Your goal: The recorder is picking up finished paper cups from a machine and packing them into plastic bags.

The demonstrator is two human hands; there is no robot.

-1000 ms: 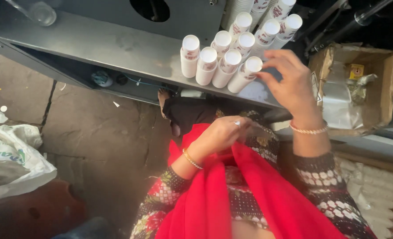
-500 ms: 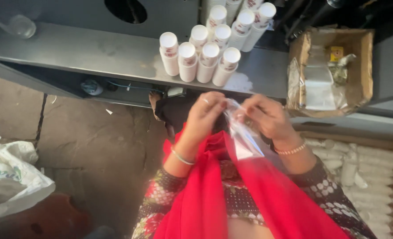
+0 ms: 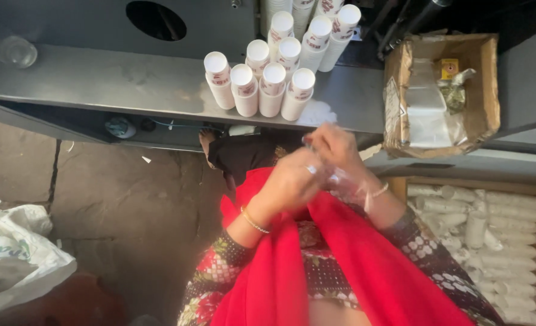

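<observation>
My left hand (image 3: 292, 181) and my right hand (image 3: 335, 148) meet in front of my chest, above a red scarf. Both pinch a thin clear plastic bag (image 3: 347, 184) that hangs crumpled between them and over my right wrist. Just beyond the hands, several white bottles with white caps (image 3: 268, 81) stand in a tight cluster on a grey metal shelf (image 3: 129, 84).
An open cardboard box (image 3: 440, 90) with clear bags and small packets sits on the shelf at right. Below it, a crate (image 3: 491, 229) holds several wrapped white bottles. A white sack (image 3: 14, 253) lies on the stone floor at left. A round hole (image 3: 156, 21) opens in the machine's panel.
My right hand left the bottles on the shelf and came down to my left hand. Both now hold the clear plastic bag, gathered closer together than half a second ago.
</observation>
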